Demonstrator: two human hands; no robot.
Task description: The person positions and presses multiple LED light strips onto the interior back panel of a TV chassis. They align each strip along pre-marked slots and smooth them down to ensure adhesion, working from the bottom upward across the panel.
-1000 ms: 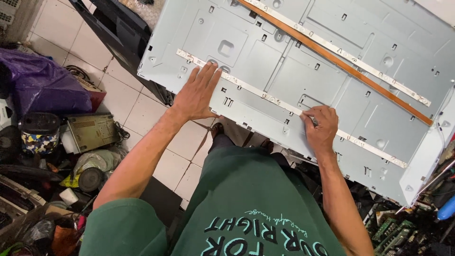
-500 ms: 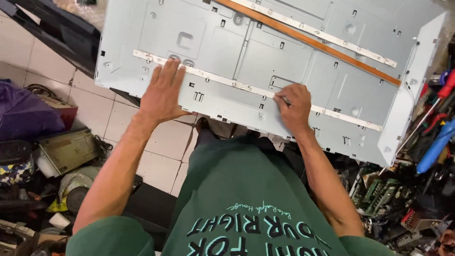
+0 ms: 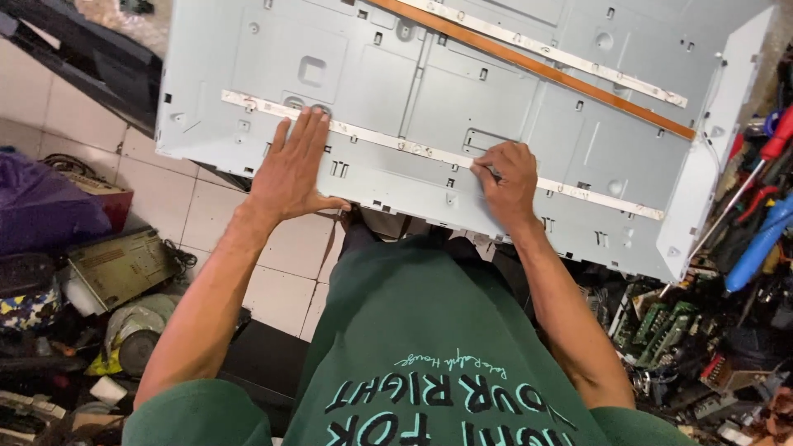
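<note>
Pale square floor tiles [image 3: 178,206] show at the left of the frame below me. Electronic scrap [image 3: 107,272] crowds the lower left; screwdrivers [image 3: 764,223] and green circuit boards [image 3: 661,326] fill the right edge.

There is one view only, from a camera on the person's head, facing steeply down over the chest and both forearms. It sits close (the green shirt fills the lower frame), and looks onto a grey metal panel [image 3: 462,107] tilted across the top, with tiled floor [image 3: 165,198] at left and clutter at both edges.
</note>
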